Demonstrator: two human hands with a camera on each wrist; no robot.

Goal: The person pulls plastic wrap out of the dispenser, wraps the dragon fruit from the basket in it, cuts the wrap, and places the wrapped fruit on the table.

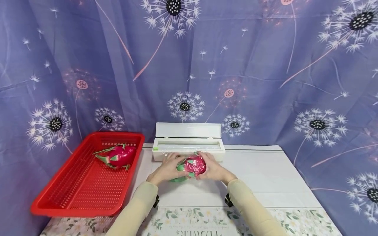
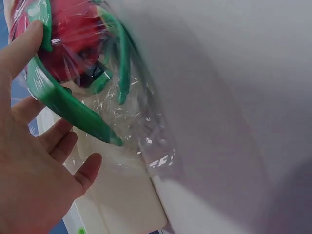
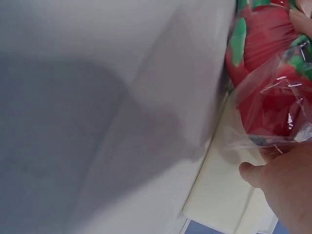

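Together left hand (image 1: 168,167), right hand (image 1: 215,168) hold dragon fruit (image 1: 196,165) (film-wrapped).

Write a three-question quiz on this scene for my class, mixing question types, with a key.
1. True or false: the left hand and the right hand both hold the film-wrapped dragon fruit.

2. Choose one. The lid of the white box is:
A) closed
B) raised at the back
C) lying inside the red basket

3. Short answer: in which end of the red basket does the other dragon fruit lie?

Key: 1. True. 2. B. 3. The far end.
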